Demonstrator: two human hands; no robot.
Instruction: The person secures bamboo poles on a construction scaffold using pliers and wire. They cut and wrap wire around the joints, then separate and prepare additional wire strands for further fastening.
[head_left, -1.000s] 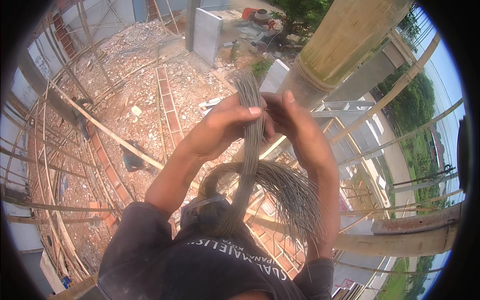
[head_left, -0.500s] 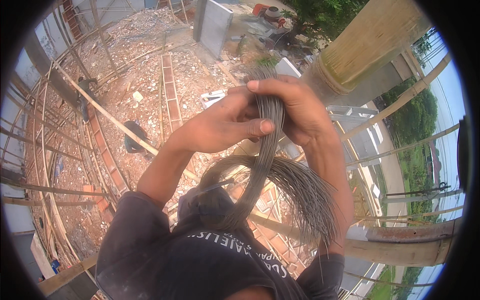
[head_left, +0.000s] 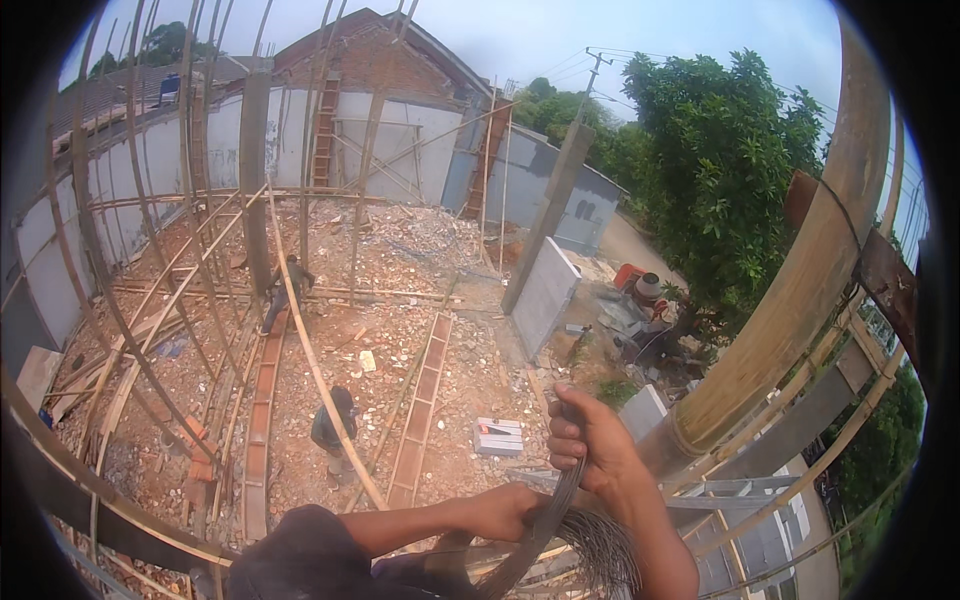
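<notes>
Wire bundle gripped two-handed, up on bamboo scaffolding.

The right hand (head_left: 590, 440) is closed around the upper strands of the wire bundle (head_left: 570, 530); the left hand (head_left: 505, 510) is clamped lower on it, just beside the coil's fan of loose ends. Strands are best kept pinched together (splaying looks likely), and both grips kept close, clear of the bamboo pole (head_left: 790, 290).

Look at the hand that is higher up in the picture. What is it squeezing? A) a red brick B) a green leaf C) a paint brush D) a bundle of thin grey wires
D: the right hand is curled around a bundle of thin grey wires, which bends down past the left hand and fans out near the lower edge.
</notes>
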